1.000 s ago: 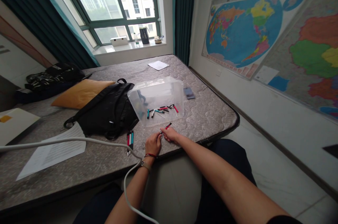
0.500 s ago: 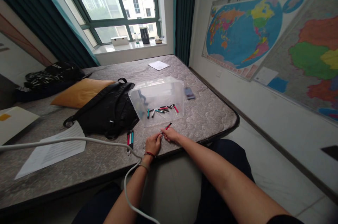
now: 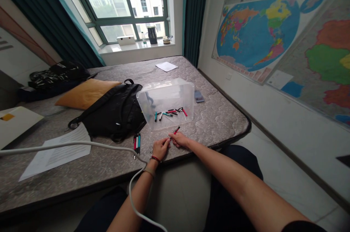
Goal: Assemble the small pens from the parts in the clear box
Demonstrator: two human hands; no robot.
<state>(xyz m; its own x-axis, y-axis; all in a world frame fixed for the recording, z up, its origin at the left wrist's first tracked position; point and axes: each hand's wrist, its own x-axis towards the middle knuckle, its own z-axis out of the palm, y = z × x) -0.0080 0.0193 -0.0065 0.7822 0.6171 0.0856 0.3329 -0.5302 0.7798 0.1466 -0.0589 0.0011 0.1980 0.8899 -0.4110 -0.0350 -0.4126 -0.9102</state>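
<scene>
"How are your arms lying?"

"My right arm (image 3: 232,177) comes in from the lower right corner and stretches long up and leftward. My left arm (image 3: 133,197) rises from the bottom edge, left of centre, and slants to the right, under a white cable (image 3: 68,143). They meet just below the middle of the frame, over the near edge of the mattress (image 3: 218,119)."

"And the hands?"

"My right hand (image 3: 179,139) is turned inward, fingers curled closed around a red pen (image 3: 177,130), its black end poking out toward the upper right. My left hand (image 3: 160,149) bends in to meet it, thumb and forefinger pinching the pen's lower end; which part sits between them is too small to make out."

"What's near you?"

"Just beyond, at the centre, a clear plastic box (image 3: 166,95) with pen parts (image 3: 171,113) scattered inside it. Left of my left hand, three pens (image 3: 137,143) lie side by side: red, white and teal."

"Anything on your wrist?"

"A red bracelet (image 3: 155,159) on the left one, with a pale band (image 3: 149,171) below it."
</scene>
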